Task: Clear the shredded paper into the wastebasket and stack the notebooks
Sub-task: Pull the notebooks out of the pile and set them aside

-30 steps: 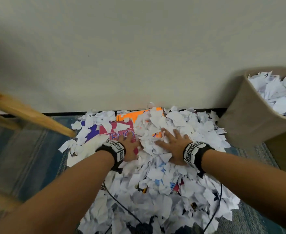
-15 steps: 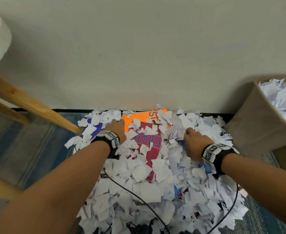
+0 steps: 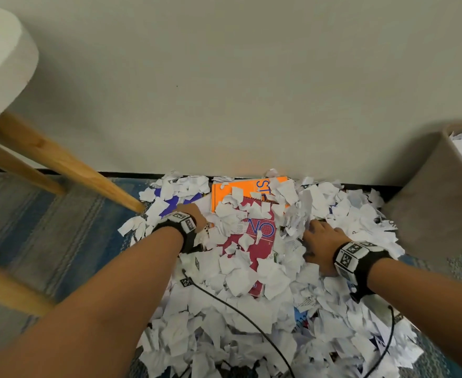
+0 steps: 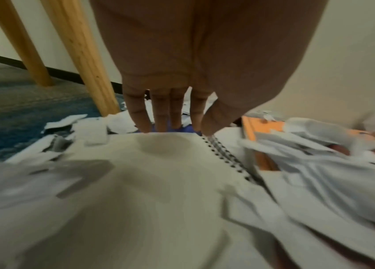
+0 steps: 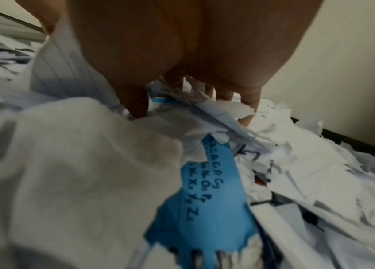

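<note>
A pile of shredded paper (image 3: 251, 317) covers the floor against the wall. A red notebook (image 3: 254, 241) lies partly bare in it, overlapping an orange notebook (image 3: 240, 190). A purple cover (image 3: 174, 201) shows at the left. My left hand (image 3: 194, 214) reaches down with straight fingers (image 4: 158, 112) onto the far edge of a white spiral-bound page (image 4: 154, 163), the thumb by the wire spiral (image 4: 225, 154). My right hand (image 3: 320, 237) lies spread on the scraps right of the red notebook, its fingers (image 5: 248, 107) half buried. The tan wastebasket (image 3: 437, 197) stands at the right, holding scraps.
A stool with a white round seat (image 3: 0, 64) and wooden legs (image 3: 69, 165) stands at the left, one leg ending at the pile's edge. Black cables (image 3: 238, 309) trail over the scraps. Blue striped carpet (image 3: 47, 227) lies left. A torn blue printed piece (image 5: 211, 191) sits under my right wrist.
Both hands have swept apart from the middle of the pile, pushing scraps sideways and baring the red and orange notebooks. The view has tilted up and left.
</note>
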### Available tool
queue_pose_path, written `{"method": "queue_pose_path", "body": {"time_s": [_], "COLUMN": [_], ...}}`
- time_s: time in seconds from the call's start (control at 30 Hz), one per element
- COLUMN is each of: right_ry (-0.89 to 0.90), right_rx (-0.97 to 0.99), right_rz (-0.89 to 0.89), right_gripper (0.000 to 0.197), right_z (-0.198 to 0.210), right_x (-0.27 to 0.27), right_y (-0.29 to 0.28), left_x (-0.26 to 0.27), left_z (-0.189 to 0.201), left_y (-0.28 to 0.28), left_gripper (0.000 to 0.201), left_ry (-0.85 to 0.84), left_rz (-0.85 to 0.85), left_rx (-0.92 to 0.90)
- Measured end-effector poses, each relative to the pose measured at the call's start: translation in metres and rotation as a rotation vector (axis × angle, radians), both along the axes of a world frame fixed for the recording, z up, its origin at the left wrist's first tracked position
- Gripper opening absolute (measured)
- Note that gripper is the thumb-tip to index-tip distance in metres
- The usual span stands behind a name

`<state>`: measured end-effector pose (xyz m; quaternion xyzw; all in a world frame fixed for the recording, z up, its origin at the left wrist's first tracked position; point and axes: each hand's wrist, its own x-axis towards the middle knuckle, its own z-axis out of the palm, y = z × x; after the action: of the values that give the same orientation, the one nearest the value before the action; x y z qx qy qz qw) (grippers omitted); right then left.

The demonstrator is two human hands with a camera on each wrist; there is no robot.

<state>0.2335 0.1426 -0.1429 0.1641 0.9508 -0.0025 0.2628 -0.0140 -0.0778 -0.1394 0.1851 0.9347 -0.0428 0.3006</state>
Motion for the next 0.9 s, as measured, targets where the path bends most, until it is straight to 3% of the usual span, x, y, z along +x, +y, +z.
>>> {"method": "queue_pose_path", "body": {"time_s": [0.1,0.23,0.37,0.57,0.7,0.9], "right_ry": [0.005,-0.005,-0.007,0.011,-0.015,-0.036], "right_rx": [0.009,0.018,0.012,0.018,0.001,0.026], "right_rz": [0.013,0.022,0.025,0.033,0.019,-0.008], "right_gripper": [0.060,0.061,0.062,0.060,0.061,0.062], "right_z": [-0.002,-0.005,-0.005,-0.006,-0.001,0.017], "right_x": [0.004,0.008,0.007,0.010,0.011,0.011], "right_y": [0.002,0.003,0.002,0.003,0.004,0.007], "left_x": [-0.012,-0.018,-0.025,-0.034,-0.022,-0.005], "left_z": [0.002,-0.003,0.013,0.073,0.120,0.185], "left_y": [-0.014,-0.036,-0.033,0.011,0.048,0.073], "left_gripper": [0.059,0.068,0.058,0.050,0.013,0.017], "left_ry": [0.037,0.020,-0.019,0.006,0.047,0.157], "left_rz": [0.091,0.066,0.050,-0.064,-0.172,-0.267], "left_rx": [-0.069,-0.168,-0.131,-0.048,0.003,0.043]}}
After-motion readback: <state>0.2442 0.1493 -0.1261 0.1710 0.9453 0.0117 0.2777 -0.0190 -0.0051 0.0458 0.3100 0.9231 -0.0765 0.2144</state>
